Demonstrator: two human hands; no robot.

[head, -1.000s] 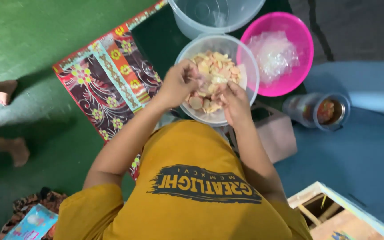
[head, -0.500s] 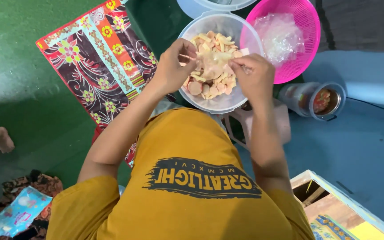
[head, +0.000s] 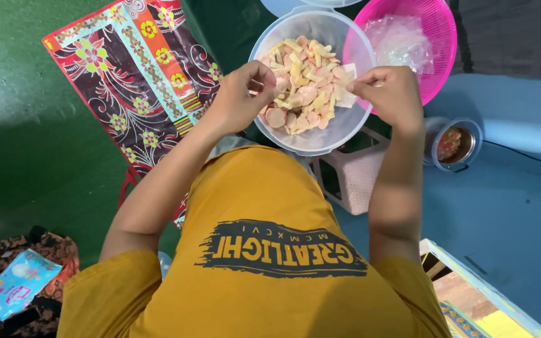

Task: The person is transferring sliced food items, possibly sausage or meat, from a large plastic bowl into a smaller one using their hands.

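Right hand point(head: 391, 94): fingers point(head: 364, 80) pinched shut on a small clear plastic bag point(head: 349, 94), held over the right rim of the clear bowl point(head: 320, 141). Left hand point(head: 240, 95): fingers curled closed over the bowl's left rim; contents not discernible. Bowl holds pale chips point(head: 302, 87). Pink basket point(head: 436, 37) touches it behind-right; patterned mat point(head: 133, 81) left.

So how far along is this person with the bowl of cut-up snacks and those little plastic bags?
Done: the clear bowl already holds a heap of cut pale and pink pieces. In hand: the left hand and right hand are raised over the bowl, the right pinching what looks like a small clear bag. Left: the bowl looks well filled, and clear plastic lies in the pink basket. No filled bags are in view.
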